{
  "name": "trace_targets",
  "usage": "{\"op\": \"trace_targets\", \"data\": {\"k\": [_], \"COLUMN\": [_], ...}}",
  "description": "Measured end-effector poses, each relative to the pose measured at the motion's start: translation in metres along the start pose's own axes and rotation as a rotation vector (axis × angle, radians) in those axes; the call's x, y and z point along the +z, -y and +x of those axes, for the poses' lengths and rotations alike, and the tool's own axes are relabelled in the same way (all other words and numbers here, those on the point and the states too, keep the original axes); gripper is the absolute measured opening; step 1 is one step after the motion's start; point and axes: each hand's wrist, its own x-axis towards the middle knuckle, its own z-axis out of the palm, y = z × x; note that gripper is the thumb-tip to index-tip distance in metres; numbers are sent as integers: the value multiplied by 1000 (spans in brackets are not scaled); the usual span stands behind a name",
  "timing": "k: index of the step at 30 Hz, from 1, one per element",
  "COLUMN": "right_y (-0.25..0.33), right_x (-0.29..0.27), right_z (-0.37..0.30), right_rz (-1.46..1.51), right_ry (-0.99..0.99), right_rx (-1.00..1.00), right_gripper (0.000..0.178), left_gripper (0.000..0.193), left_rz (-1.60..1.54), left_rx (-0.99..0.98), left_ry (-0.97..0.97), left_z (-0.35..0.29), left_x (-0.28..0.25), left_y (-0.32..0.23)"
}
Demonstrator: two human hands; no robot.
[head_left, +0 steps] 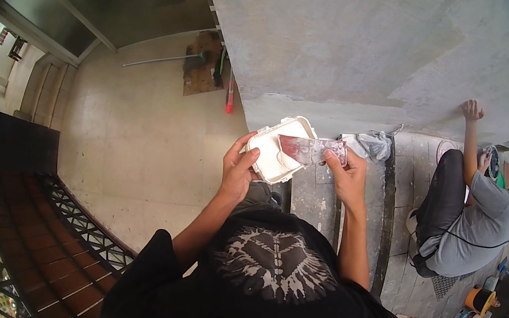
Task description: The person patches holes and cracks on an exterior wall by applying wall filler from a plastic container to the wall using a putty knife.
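My left hand (240,167) is closed on the near left rim of a white plastic tub (258,162), with the thumb on top of the edge. White paste (299,131) fills part of the tub. In my right hand (348,177) is a putty knife (317,150), gripped by its smeared handle between thumb and fingers. Its wide reddish blade reaches over the tub and touches or lies just above the paste; I cannot tell which. Both hands are held out in front of my body.
A patchy grey wall (345,47) rises ahead. At the right a person (480,225) in a grey shirt sits on the tiled floor, one hand against the wall. A crumpled plastic bag (377,144) lies near the wall. A broom (163,60) and a stained board (203,81) lie at far left.
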Motion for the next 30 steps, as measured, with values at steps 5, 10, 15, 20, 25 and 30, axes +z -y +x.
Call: {"op": "trace_targets", "data": {"k": [5,10,15,20,25,30], "right_y": [-19,-41,-30,-4,-9,-22], "right_x": [22,30,27,27,20,12], "right_z": [4,14,32,43,45,43], "right_rz": [-14,185,426,473,397,511], "right_ry": [-122,-332,-344,-357,-360,-405], "right_rx": [85,183,198,134,27,127], "right_gripper": [18,20,18,17,16,15], "left_gripper": [51,51,51,50,50,49], "left_rz": [-39,-53,-115,-137,-133,-138], "left_rx": [38,46,19,7,-3,21], "left_ry": [-155,-164,-112,-61,-60,-84], "left_z": [7,26,43,58,65,61], "left_x": [-2,-6,-4,-7,2,11], "left_y": [28,29,18,8,3,2]}}
